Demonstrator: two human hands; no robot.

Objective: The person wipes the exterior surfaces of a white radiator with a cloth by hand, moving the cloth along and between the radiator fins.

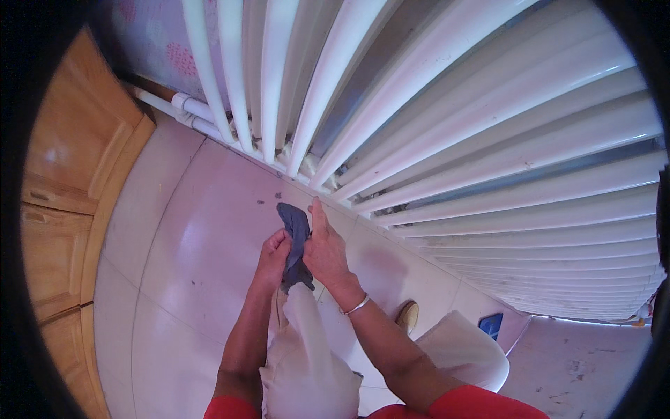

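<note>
A dark grey cloth hangs bunched lengthwise between my two hands, above the tiled floor. My left hand pinches its left side with thumb and fingers. On the other side, my right hand grips the cloth with curled fingers while its index finger points out towards the foot of a white tubular radiator. The fingertip appears close to the radiator's lower rail; contact cannot be told. Dirt and pale debris show between the lower ends of the tubes. Part of the cloth is hidden by my fingers.
Wooden cabinets line the left side. White pipes run from the radiator along the wall. Dark crumbs lie on the floor tiles. My bent legs and a tan shoe are below; a blue flat object lies at right.
</note>
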